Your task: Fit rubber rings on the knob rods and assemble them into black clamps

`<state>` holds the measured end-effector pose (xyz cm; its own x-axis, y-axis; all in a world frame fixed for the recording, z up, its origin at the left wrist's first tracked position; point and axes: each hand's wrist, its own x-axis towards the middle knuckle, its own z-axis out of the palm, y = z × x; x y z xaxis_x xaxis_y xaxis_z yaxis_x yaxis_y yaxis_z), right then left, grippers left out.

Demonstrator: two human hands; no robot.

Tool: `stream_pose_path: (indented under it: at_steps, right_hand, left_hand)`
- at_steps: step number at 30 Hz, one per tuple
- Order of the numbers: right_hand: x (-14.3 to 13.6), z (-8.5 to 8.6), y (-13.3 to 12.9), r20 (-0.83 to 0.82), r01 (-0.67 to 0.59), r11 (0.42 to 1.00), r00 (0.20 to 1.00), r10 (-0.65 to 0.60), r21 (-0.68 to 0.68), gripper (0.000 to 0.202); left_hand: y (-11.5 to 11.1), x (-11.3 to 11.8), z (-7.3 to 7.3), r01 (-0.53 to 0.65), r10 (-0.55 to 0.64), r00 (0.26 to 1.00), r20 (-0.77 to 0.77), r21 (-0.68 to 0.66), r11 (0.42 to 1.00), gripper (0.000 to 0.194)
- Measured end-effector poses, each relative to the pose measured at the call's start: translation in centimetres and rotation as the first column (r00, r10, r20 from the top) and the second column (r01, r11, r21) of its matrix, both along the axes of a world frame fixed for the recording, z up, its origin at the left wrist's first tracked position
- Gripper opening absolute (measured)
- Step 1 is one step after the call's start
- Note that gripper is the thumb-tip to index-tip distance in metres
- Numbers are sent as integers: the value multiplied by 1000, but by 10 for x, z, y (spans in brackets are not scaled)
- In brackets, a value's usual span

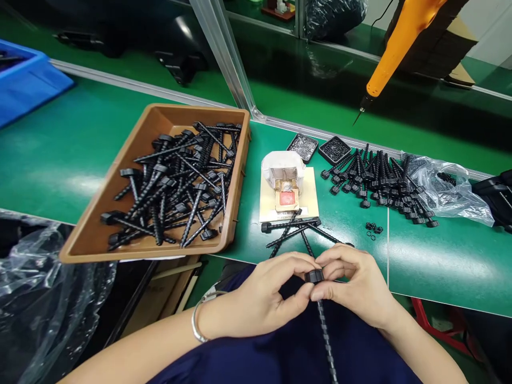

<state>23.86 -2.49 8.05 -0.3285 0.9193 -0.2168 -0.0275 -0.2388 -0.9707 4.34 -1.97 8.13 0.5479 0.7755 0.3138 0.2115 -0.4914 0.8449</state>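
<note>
Both hands meet at the front edge of the green table around one black ribbed rod with a knob-like head (314, 276). My left hand (276, 290) pinches the head from the left with thumb and fingers. From the right, my right hand (350, 280) closes its thumb and fingertips on the same head. The rod's ribbed shaft (326, 341) hangs down over the dark blue clothing. Just beyond the hands, several loose black rods (292, 226) lie crossed on the table. Behind them stands a white and tan fixture (286, 178) with a red patch.
A brown tray (236, 213) of black rods is at left. Two small black trays (335, 149), a rod pile (384, 178), black rings (374, 229) and a plastic bag (456, 192) sit at right. An orange screwdriver (394, 53) hangs above. A blue bin (32, 80) stands far left.
</note>
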Motion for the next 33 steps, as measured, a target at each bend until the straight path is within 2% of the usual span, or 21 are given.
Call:
stream_pose_path:
  at_steps: [1,3,6,10,12,17,20,23,26,28,30,32,33]
  right_hand:
    - [-1,1,1,0,-18,999,1000,18,-43,40]
    - [-1,0,1,11,-33,999,999,33,-24,38]
    - [-1,-4,-3,50,-2,984,999,-7,179,27]
    - [3,-13,-9,93,4,888,994,-53,460,10]
    - [6,-16,-11,115,-23,843,992,-47,538,13]
    - [8,-22,-10,158,-36,770,984,-85,638,22]
    - [8,-30,-9,214,-73,682,969,-125,728,28]
    - [9,-42,-10,293,-166,612,949,-112,773,34]
    - [9,-51,-13,387,-237,597,912,-135,767,29]
    - [12,-53,-11,436,-226,616,875,-212,754,22]
    - [20,-50,-2,466,-155,643,814,-347,750,15]
    - [36,-45,16,492,-39,657,696,-523,753,12]
    - [46,-42,29,504,28,654,614,-608,756,14]
  left_hand:
    - [-1,1,-1,-1,1,1000,-12,11,1000,24]
    - [-3,1,-3,1,0,1000,-30,28,1000,23]
    - [-3,-1,-5,38,-37,998,-49,25,999,22]
    - [-2,-5,-5,103,-103,994,-39,-10,995,25]
    - [-1,-5,-5,129,-129,991,-25,-27,991,28]
    - [0,-7,-9,126,-127,992,-25,-46,991,29]
    - [-1,-5,-17,105,-109,992,-57,-68,992,23]
    - [-2,-3,-29,98,-115,984,-139,-121,988,12]
    - [-2,-4,-40,91,-120,962,-244,-128,988,7]
    - [0,-6,-44,67,-72,949,-306,-26,997,10]
    - [5,-11,-47,-11,76,919,-387,168,986,12]
    - [12,-16,-48,-103,259,861,-438,349,931,12]
    - [15,-19,-48,-134,321,832,-452,397,908,12]
